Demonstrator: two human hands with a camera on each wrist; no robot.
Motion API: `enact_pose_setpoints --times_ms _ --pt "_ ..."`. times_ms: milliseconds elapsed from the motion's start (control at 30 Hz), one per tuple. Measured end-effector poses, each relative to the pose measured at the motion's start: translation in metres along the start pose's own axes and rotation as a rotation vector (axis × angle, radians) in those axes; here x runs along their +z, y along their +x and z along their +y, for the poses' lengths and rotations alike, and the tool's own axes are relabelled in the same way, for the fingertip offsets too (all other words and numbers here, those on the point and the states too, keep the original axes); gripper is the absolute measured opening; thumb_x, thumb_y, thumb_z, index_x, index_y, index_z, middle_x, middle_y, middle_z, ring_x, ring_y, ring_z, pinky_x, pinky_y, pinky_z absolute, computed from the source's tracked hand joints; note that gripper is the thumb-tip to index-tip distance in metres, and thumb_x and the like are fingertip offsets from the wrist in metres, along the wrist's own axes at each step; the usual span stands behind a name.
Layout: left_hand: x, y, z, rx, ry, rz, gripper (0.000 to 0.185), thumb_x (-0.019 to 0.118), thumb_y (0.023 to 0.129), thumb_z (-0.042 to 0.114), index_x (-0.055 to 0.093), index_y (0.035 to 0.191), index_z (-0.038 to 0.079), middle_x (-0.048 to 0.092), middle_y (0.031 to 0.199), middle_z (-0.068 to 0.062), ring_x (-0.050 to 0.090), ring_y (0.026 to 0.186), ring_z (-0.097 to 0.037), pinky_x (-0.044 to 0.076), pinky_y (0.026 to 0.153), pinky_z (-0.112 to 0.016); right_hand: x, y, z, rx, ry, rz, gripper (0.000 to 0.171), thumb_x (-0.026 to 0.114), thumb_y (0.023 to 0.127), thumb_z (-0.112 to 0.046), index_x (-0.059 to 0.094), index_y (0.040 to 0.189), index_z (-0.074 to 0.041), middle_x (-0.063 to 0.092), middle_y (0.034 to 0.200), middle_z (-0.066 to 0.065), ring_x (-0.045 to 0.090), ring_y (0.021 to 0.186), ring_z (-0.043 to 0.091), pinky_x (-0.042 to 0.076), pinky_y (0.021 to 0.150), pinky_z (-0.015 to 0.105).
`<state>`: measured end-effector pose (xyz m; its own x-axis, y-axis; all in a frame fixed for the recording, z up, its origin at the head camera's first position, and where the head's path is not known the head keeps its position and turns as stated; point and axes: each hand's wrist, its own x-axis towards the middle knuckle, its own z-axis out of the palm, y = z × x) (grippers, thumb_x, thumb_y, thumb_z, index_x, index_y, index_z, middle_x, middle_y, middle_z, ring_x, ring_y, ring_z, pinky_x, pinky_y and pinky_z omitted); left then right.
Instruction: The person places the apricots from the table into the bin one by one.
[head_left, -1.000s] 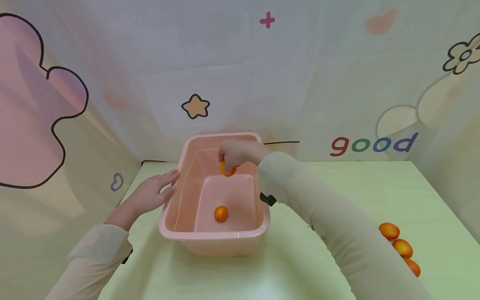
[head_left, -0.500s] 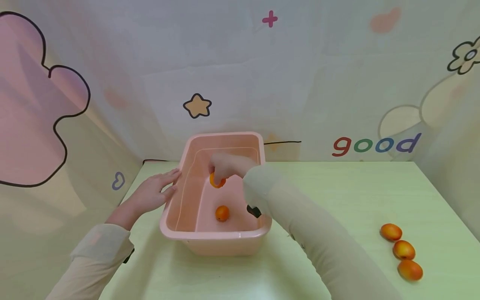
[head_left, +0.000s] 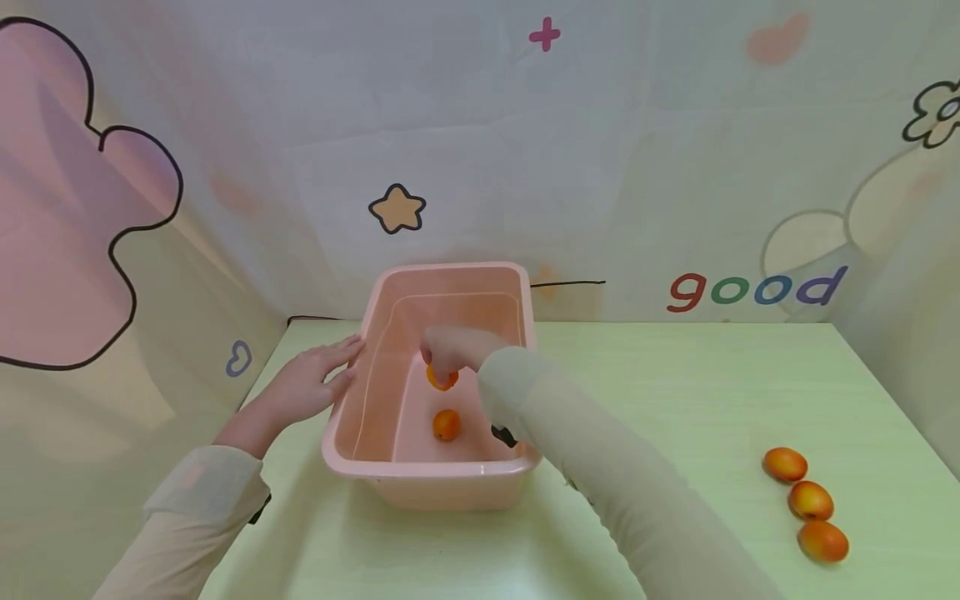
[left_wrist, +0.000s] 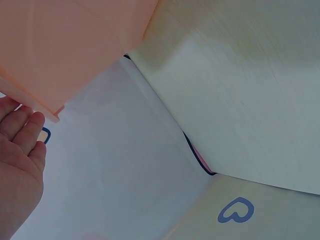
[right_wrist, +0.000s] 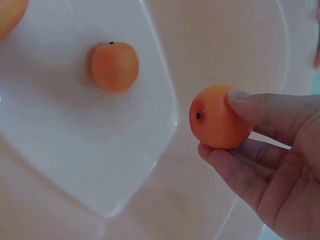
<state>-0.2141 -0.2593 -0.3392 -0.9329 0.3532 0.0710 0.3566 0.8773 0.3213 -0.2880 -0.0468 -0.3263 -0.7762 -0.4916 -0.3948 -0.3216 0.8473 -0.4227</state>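
We hold an orange fruit (right_wrist: 217,122) pinched between the thumb and fingers of our right hand (head_left: 454,347), inside the pink basin (head_left: 431,469). Nearer us, a second fruit (head_left: 446,425) lies on the basin floor. Our left hand (head_left: 303,383), fingers extended, touches the basin's left rim. Farther right, three more fruits (head_left: 811,501) sit in a row on the counter (head_left: 675,375).

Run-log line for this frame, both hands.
right hand: holds orange fruit inside pink tub | left hand: touches tub rim | table: three fruits
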Motion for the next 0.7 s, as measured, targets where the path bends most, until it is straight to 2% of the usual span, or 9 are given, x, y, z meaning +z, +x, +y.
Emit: enact_pose_setpoints --times_ms 167,267,400,533,700 --pt "0.0 0.0 0.0 -0.012 -0.009 -0.005 0.048 0.043 0.092 0.024 0.034 0.136 0.006 0.031 0.142 -0.014 0.032 0.124 -0.043 0.026 0.098 -0.059 0.009 0.006 0.003 0.01 0.001 -0.041 0.019 0.068 0.066 0.001 0.055 0.073 -0.012 0.049 0.072 0.003 0.049 0.069 0.019 0.046 0.051 0.025" --pt "0.0 -0.001 0.0 -0.012 -0.007 -0.006 0.047 0.043 0.092 0.023 0.034 0.136 0.006 0.031 0.142 -0.014 0.032 0.124 -0.043 0.026 0.099 -0.059 0.013 0.008 0.001 -0.031 -0.035 -0.045 0.021 0.07 0.067 -0.002 0.057 0.079 -0.014 0.052 0.076 0.001 0.05 0.074 0.018 0.047 0.057 0.025" --pt "-0.001 0.0 0.001 -0.005 -0.001 -0.003 0.047 0.044 0.092 0.022 0.035 0.135 0.006 0.032 0.141 -0.014 0.033 0.124 -0.043 0.026 0.099 -0.058 0.016 0.001 -0.003 -0.053 0.031 -0.074 0.023 0.066 0.069 -0.002 0.058 0.086 -0.016 0.054 0.082 0.001 0.049 0.084 0.019 0.047 0.066 0.03" --pt "0.0 0.0 0.001 -0.012 -0.007 -0.008 0.048 0.044 0.092 0.024 0.035 0.135 0.007 0.031 0.141 -0.014 0.033 0.124 -0.042 0.026 0.099 -0.059 0.019 -0.015 -0.009 -0.012 0.184 -0.102 0.025 0.059 0.07 -0.001 0.056 0.089 -0.016 0.051 0.088 0.001 0.046 0.091 0.02 0.045 0.068 0.032" --pt "0.0 0.0 0.001 -0.011 -0.007 -0.003 0.048 0.044 0.092 0.023 0.035 0.135 0.006 0.032 0.141 -0.015 0.033 0.124 -0.042 0.026 0.099 -0.058 0.018 -0.049 -0.024 0.182 0.473 -0.074 0.029 0.06 0.066 -0.006 0.057 0.087 -0.026 0.051 0.096 -0.002 0.045 0.091 0.021 0.042 0.062 0.036"
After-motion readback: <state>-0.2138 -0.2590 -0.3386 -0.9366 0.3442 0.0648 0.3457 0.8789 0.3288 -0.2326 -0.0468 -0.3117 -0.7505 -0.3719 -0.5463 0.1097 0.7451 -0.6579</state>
